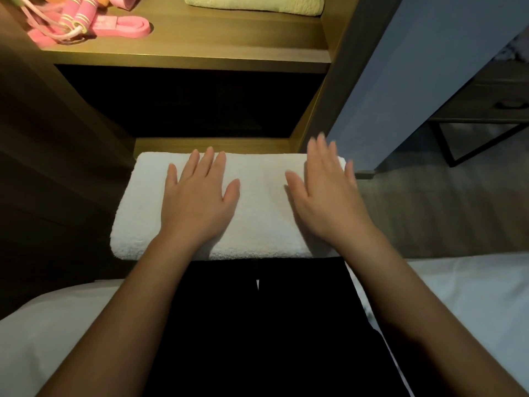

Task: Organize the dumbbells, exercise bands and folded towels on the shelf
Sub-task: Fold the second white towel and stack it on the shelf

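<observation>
The folded white towel [257, 196] lay across the person's dark-clothed legs, with its long axis running left to right. The left hand [197, 196] rested flat on it, fingers straight and spread. The blurred right hand [326, 196] was flat-fingered over its right end, holding nothing. Beyond, the shelf [229, 50] carried pink exercise bands [126, 25] at left and a cream towel [254, 5] at right.

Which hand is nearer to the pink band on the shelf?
Left. The left hand rests on the white towel, below the pink band; the right hand is farther right.

Towel [257, 207] on lap, before shelf [200, 47]; bands [94, 24] left on it.
</observation>
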